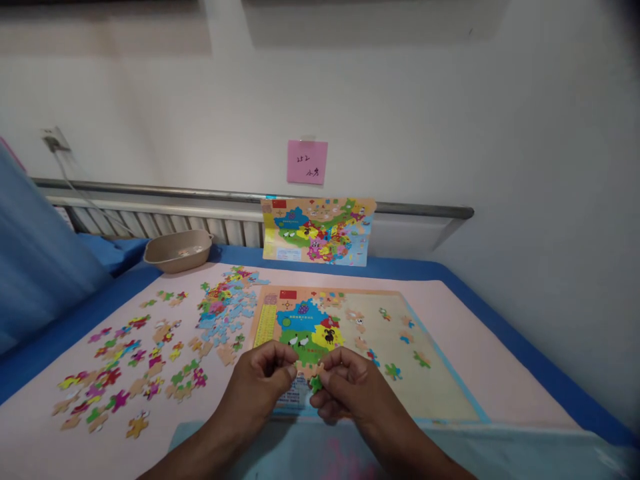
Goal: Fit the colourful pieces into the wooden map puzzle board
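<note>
Both hands meet over the lower left of a map jigsaw board (pixel 435 393). My left hand (pixel 263 380) is closed, its thumb and finger pinching the left end of a peach puzzle piece strip (pixel 309 368). My right hand (pixel 353 387) is closed too, pinching a small puzzle piece with green on it (pixel 315 384) against that strip's right side. Whether the two are joined is hard to tell. Above my hands, the assembled part of the puzzle (pixel 303 320) shows blue, green and yellow regions with animals. Several loose pieces (pixel 393 371) lie on the bare right part of the board.
Many loose pieces (pixel 120 400) are spread over the pale pink cloth at left, with a denser heap (pixel 220 300) beside the board. A beige basin (pixel 179 252) stands at back left. A picture map (pixel 320 233) leans against the wall below a pink note (pixel 307 162).
</note>
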`<state>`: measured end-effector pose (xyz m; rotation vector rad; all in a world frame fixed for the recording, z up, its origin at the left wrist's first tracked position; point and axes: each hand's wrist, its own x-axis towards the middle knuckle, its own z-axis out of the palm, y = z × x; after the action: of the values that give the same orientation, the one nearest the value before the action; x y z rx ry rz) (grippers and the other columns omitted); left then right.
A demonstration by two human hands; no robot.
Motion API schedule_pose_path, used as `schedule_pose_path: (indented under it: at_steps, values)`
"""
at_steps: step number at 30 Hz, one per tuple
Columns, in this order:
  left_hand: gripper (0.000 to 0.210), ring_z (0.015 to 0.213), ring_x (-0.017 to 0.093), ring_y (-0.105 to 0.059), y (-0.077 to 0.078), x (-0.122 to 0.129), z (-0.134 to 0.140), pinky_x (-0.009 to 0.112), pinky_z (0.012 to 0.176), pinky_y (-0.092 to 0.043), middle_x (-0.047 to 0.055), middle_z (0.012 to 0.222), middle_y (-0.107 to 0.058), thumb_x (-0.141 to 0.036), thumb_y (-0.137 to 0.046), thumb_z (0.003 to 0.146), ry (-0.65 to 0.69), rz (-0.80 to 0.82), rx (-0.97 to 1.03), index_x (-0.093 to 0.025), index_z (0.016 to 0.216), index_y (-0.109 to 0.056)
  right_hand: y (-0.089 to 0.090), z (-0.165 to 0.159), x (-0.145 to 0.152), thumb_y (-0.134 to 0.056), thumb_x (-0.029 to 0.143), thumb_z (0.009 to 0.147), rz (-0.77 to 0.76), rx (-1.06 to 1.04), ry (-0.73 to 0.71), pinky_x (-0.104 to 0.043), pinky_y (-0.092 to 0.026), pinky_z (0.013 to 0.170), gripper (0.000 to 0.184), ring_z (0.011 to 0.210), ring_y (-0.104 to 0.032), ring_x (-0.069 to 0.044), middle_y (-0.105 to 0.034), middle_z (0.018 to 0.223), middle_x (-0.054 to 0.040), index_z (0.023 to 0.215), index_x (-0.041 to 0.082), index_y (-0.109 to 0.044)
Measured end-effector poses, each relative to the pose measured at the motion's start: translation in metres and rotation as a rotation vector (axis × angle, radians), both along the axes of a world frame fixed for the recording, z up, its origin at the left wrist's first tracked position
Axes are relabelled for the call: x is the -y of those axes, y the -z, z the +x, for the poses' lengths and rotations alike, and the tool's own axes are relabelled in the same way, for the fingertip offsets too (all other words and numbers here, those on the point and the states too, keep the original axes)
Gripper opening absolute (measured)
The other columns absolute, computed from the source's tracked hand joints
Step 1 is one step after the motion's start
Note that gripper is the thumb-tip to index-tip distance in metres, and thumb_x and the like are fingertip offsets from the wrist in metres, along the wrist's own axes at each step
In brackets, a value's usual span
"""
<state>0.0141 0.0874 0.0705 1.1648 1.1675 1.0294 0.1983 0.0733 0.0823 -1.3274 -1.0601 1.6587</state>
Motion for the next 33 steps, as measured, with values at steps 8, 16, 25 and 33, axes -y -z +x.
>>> schedule_pose_path:
  at_steps: [8, 16, 25, 33]
  values:
    - [0.031, 0.061, 0.013, -0.046, 0.002, 0.000, 0.002, 0.028, 0.058, -0.035, -0.002, 0.068, -0.056, -0.040, -0.064, 0.068, -0.005, 0.021, -0.046, -0.014, 0.084, -0.065, 0.004, -0.002, -0.001, -0.081, 0.060, 0.061, 0.000, 0.006, 0.009, -0.025, -0.045, 0.052, 0.054, 0.051, -0.063, -0.015, -0.071, 0.059, -0.0003, 0.088, 0.023, -0.052]
    - [0.032, 0.068, 0.015, -0.051, -0.004, 0.006, 0.003, 0.030, 0.064, -0.039, 0.000, 0.073, -0.060, -0.038, -0.065, 0.069, 0.016, 0.054, -0.039, -0.013, 0.088, -0.070, 0.012, -0.002, -0.005, -0.079, 0.055, 0.065, 0.090, 0.015, 0.024, -0.023, -0.038, 0.047, 0.047, 0.048, -0.058, -0.013, -0.068, 0.056, 0.0021, 0.084, 0.023, -0.052]
    - [0.025, 0.060, 0.011, -0.053, -0.004, 0.004, 0.005, 0.026, 0.059, -0.040, -0.002, 0.067, -0.062, -0.030, -0.069, 0.064, -0.014, -0.010, 0.147, -0.014, 0.084, -0.070, 0.008, -0.009, -0.005, -0.077, 0.053, 0.062, 0.051, -0.004, 0.053, -0.022, -0.036, 0.047, 0.046, 0.047, -0.057, -0.012, -0.065, 0.054, 0.0038, 0.081, 0.024, -0.047]
    - [0.026, 0.062, 0.014, -0.062, -0.003, 0.004, 0.006, 0.027, 0.061, -0.047, -0.001, 0.069, -0.065, -0.031, -0.073, 0.065, -0.084, -0.028, 0.173, -0.015, 0.085, -0.071, 0.010, -0.009, -0.003, -0.078, 0.055, 0.063, 0.068, 0.004, 0.043, -0.023, -0.037, 0.049, 0.047, 0.050, -0.058, -0.013, -0.068, 0.059, 0.0015, 0.084, 0.023, -0.049]
